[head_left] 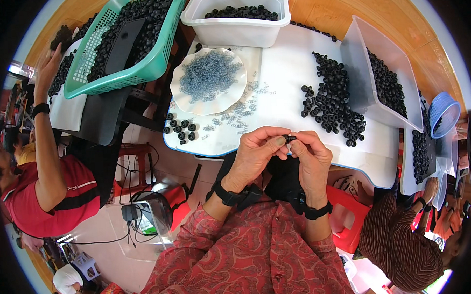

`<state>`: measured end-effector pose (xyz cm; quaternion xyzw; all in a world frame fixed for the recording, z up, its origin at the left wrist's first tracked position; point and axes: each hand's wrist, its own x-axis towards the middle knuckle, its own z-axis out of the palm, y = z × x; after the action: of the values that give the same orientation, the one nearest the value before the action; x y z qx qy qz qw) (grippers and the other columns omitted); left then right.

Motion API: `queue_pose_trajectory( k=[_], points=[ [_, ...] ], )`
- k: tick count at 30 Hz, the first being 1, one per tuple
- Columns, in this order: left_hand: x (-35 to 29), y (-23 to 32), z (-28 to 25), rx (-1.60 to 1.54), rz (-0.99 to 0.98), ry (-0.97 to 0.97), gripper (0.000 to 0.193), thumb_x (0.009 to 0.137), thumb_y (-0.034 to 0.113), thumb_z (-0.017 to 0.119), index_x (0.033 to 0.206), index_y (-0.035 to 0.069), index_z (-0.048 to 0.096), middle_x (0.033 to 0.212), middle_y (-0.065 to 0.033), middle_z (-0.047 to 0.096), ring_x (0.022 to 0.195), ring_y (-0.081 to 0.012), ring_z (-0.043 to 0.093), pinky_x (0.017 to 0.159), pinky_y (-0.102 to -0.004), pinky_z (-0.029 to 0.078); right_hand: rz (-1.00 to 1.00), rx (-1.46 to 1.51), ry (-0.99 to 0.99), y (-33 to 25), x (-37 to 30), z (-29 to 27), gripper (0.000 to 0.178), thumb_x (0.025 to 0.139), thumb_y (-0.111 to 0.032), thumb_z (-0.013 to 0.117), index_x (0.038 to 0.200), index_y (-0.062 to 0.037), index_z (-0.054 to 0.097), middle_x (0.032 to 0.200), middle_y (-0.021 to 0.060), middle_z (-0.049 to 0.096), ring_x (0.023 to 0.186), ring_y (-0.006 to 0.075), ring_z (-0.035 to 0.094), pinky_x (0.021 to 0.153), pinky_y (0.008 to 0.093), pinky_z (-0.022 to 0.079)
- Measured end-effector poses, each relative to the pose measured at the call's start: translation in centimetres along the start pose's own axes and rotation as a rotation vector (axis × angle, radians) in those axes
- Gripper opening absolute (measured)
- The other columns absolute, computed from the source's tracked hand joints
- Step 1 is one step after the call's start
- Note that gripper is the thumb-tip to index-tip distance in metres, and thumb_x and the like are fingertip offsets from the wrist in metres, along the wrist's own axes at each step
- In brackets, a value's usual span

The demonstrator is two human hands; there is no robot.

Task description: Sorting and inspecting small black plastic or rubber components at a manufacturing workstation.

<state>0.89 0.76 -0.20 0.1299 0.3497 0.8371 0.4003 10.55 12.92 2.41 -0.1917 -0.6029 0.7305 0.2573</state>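
Observation:
Just above the near edge of the white table (pixel 275 94), my two hands meet at the fingertips. My left hand (pixel 256 154) pinches a small black round part (pixel 289 138) between thumb and forefinger. On its other side, my right hand (pixel 312 157) closes thumb and fingers on the same part; whether it also holds a tiny clear piece is too small to tell. A loose pile of similar black parts (pixel 329 94) lies to the right. At the left, a scalloped white plate (pixel 181 99) carries a heap of small translucent bluish pieces (pixel 209 75), with more scattered beside it.
A white tub (pixel 236 30) of black parts stands at the back, and a translucent bin (pixel 359 65) lies tilted at the right. A green basket (pixel 150 69) is at the far left. Several black parts (pixel 180 129) sit near the left edge. People work on both sides.

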Motion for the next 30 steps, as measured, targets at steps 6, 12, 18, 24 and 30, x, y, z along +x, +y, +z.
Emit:
queue_pose_trajectory(
  k=[6,12,18,24,30],
  points=[
    [-0.05,0.15,0.26,0.049,0.010,0.016,0.023,0.100,0.004,0.061,0.121,-0.003,0.067,0.101,-0.0085,0.071,0.081,-0.0112,0.067,0.073,-0.0236,0.058,-0.018,-0.028,0.011,0.07,-0.08,0.11,0.013,0.092,0.000,0.071,0.104,0.0006,0.073,0.099,0.0024,0.064,0.080,0.0089,0.058,0.071,0.0218,0.047],
    [-0.08,0.14,0.19,0.063,0.024,0.015,0.023,0.101,0.004,0.060,0.121,-0.003,0.068,0.101,-0.0082,0.072,0.081,-0.0108,0.066,0.072,-0.0236,0.058,-0.032,-0.034,0.007,0.01,-0.19,0.24,0.014,0.092,0.000,0.071,0.105,0.0020,0.072,0.100,0.0037,0.064,0.080,0.0095,0.059,0.072,0.0221,0.048],
    [-0.17,0.07,-0.09,0.060,0.015,0.018,0.023,0.101,0.004,0.060,0.121,-0.003,0.068,0.099,-0.0081,0.071,0.080,-0.0107,0.066,0.072,-0.0236,0.057,-0.060,-0.166,0.022,-0.16,-0.42,0.59,0.014,0.093,0.000,0.070,0.106,0.0020,0.071,0.101,0.0044,0.064,0.079,0.0092,0.060,0.071,0.0215,0.049],
    [-0.12,0.09,-0.08,0.098,0.030,0.020,0.022,0.101,0.004,0.060,0.120,-0.002,0.069,0.093,-0.0067,0.070,0.078,-0.0107,0.065,0.072,-0.0230,0.055,-0.122,-0.279,0.044,-0.16,-0.51,0.78,0.014,0.092,0.003,0.069,0.105,0.0010,0.071,0.101,0.0060,0.065,0.080,0.0100,0.062,0.069,0.0221,0.051],
    [-0.21,0.15,-0.37,0.177,0.065,0.007,0.022,0.100,0.004,0.061,0.119,-0.003,0.068,0.093,-0.0065,0.070,0.077,-0.0103,0.065,0.071,-0.0230,0.056,-0.242,-0.397,0.028,-0.02,-0.48,0.74,0.015,0.090,0.005,0.070,0.105,0.0016,0.071,0.100,0.0066,0.065,0.079,0.0103,0.063,0.068,0.0224,0.053]
  ],
)
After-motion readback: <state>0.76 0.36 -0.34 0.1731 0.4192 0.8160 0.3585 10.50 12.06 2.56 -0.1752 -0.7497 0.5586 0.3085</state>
